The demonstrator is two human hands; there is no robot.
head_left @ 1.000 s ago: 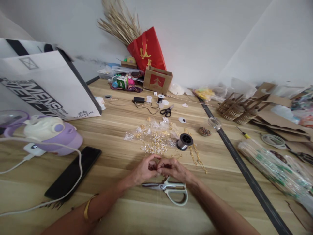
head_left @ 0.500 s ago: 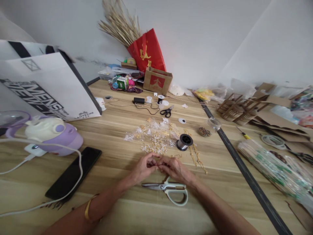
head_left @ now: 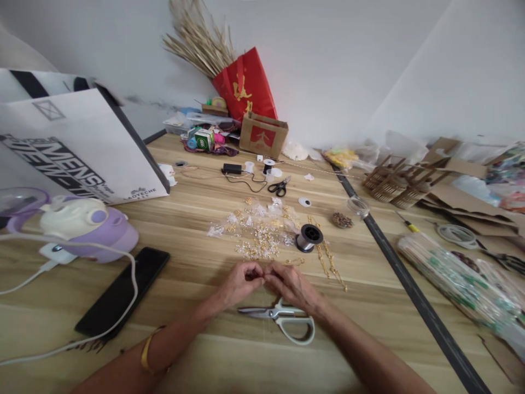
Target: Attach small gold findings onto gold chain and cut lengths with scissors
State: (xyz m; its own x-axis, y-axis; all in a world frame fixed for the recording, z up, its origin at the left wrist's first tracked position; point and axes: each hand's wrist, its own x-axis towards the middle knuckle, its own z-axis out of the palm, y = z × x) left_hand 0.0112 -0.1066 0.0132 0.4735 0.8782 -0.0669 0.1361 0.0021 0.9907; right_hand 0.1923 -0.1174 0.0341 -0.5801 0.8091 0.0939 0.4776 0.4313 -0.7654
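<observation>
My left hand (head_left: 241, 282) and my right hand (head_left: 289, 282) meet at the fingertips over the table, both pinched closed. Whatever sits between the fingers is too small to make out. Just below them lie white-handled scissors (head_left: 297, 328), blades pointing left. Beyond the fingers spreads a heap of small gold and clear beads (head_left: 262, 241), some in little plastic bags. A spool of silver wire (head_left: 308, 239) stands right of the heap. Gold chains (head_left: 333, 268) lie beside the spool, and a short chain piece (head_left: 295, 261) rests near my right hand.
To the left are a black phone (head_left: 123, 290), a white cable (head_left: 134, 279) and a purple-and-white device (head_left: 88, 224). Black scissors (head_left: 279, 187) lie farther back. A dish of brown beads (head_left: 342, 220) and a plastic-wrapped bundle (head_left: 451, 279) are on the right. Bags stand behind.
The fingers of both hands have shifted slightly and drawn closer together, the left fingers curling in more. The scissors, spool and beads stay where they were.
</observation>
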